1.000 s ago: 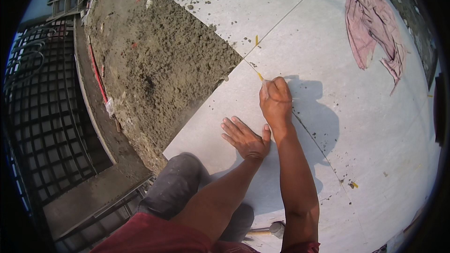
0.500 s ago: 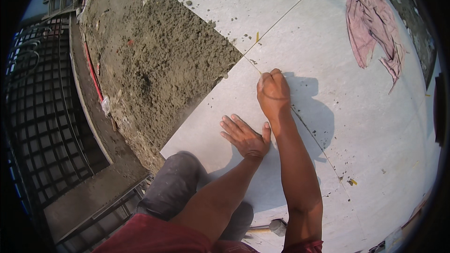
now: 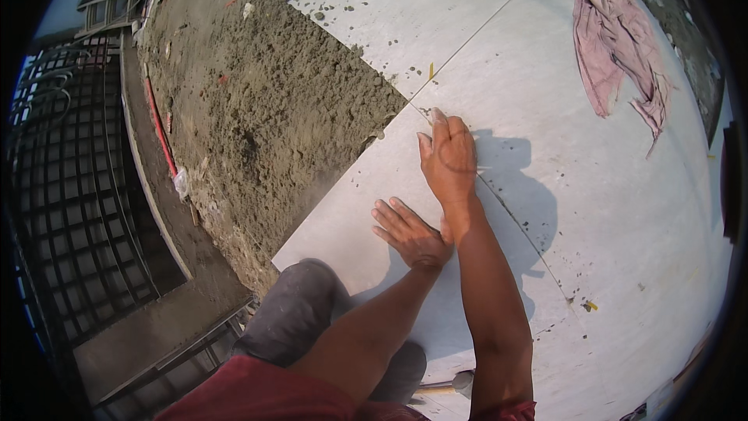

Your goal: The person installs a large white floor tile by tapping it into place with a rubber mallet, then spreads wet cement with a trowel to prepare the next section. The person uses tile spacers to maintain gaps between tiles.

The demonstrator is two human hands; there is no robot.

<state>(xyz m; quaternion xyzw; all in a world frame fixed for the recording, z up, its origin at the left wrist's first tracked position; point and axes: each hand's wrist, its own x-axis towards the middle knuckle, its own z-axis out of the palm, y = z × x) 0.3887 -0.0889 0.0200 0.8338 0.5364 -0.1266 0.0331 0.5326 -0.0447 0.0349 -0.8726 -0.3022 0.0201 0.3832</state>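
My left hand [image 3: 409,234] lies spread on a pale floor tile [image 3: 335,210], its thumb beside my right forearm. My right hand [image 3: 446,152] rests over a thin tile seam, thumb apart from the bent fingers; I see nothing held in it. Just beyond it, a small yellow piece [image 3: 431,71] stands near the joint corner. Grey, crumbly mortar bed [image 3: 265,101] borders the tile edge on the left, with loose crumbs scattered over the tiles.
A pink cloth [image 3: 619,47] lies on the upper right tiles. Far left are a dark metal grid [image 3: 70,187], a concrete ledge [image 3: 132,327], a red pipe [image 3: 160,121] and a ladder [image 3: 109,8]. A mallet [image 3: 462,382] lies behind my right forearm, near my knee [image 3: 296,296].
My right hand has loosened from a fist around the seam, its thumb and fingertips now reaching slightly up and left. The yellow strip at its fingers no longer shows. My left hand stays flat.
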